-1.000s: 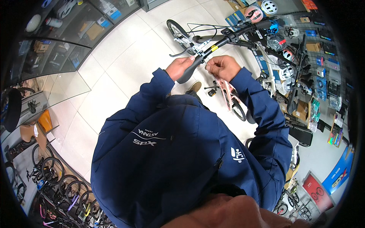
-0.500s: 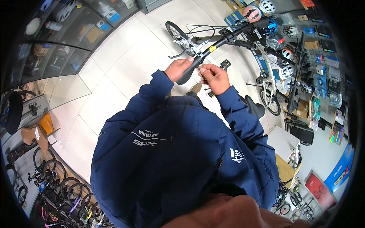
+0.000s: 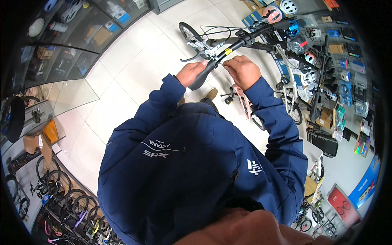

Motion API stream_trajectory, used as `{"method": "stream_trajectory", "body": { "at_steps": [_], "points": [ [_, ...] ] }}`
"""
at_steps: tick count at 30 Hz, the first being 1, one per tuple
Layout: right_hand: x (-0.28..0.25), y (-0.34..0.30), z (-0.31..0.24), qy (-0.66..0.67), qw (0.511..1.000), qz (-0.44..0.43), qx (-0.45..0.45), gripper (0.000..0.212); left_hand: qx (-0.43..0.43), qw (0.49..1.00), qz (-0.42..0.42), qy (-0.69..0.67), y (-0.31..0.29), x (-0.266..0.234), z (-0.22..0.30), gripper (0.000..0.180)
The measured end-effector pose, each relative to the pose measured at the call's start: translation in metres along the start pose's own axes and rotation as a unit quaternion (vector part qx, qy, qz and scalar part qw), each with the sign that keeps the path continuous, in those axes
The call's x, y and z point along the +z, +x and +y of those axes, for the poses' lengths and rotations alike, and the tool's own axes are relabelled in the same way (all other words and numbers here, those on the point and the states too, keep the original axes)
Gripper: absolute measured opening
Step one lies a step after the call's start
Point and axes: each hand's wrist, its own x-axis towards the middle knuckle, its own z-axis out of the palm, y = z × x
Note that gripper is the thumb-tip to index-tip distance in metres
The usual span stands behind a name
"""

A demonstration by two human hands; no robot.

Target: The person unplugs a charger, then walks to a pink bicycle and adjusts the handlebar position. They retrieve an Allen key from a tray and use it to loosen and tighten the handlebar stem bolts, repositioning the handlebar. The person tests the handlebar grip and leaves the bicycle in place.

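In front of me is a bicycle whose black handlebar (image 3: 234, 49) runs from lower left to upper right. My left hand (image 3: 189, 74) is wrapped round the black grip (image 3: 203, 76) at its near end, thumb along the top. Just beyond it sits a silver and black brake lever (image 3: 198, 56) with cables. My right hand (image 3: 243, 72) is closed in a pinch to the right of the grip's inner end. A thin rod-like tool (image 3: 221, 63) shows between its fingertips and the bar; most of it is hidden, and its exact kind is too small to tell.
The bicycle's front wheel (image 3: 189, 32) points away to the upper left. Below my right hand stands a pink-framed bike (image 3: 243, 101). Glass display cases (image 3: 77, 45) line the left. Helmets (image 3: 288, 7) and packaged parts hang at right, near a pale-framed bike (image 3: 289, 87).
My right hand has moved right and slightly up, away from below the grip's inner end. The pink frame now shows under it. My left hand stays on the grip.
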Motion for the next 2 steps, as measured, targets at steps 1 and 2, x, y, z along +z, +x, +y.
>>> {"method": "stream_trajectory", "body": {
  "at_steps": [1,2],
  "points": [
    [-0.0014,0.0015,0.0009,-0.009,1.000,-0.014,-0.003,0.012,-0.001,1.000,0.001,-0.001,-0.0005,0.0005,-0.0006,0.048],
    [-0.0027,0.0028,0.0014,-0.020,0.999,-0.029,-0.005,0.011,-0.001,1.000,0.001,0.001,-0.0002,0.0005,-0.0004,0.048]
  ]
}}
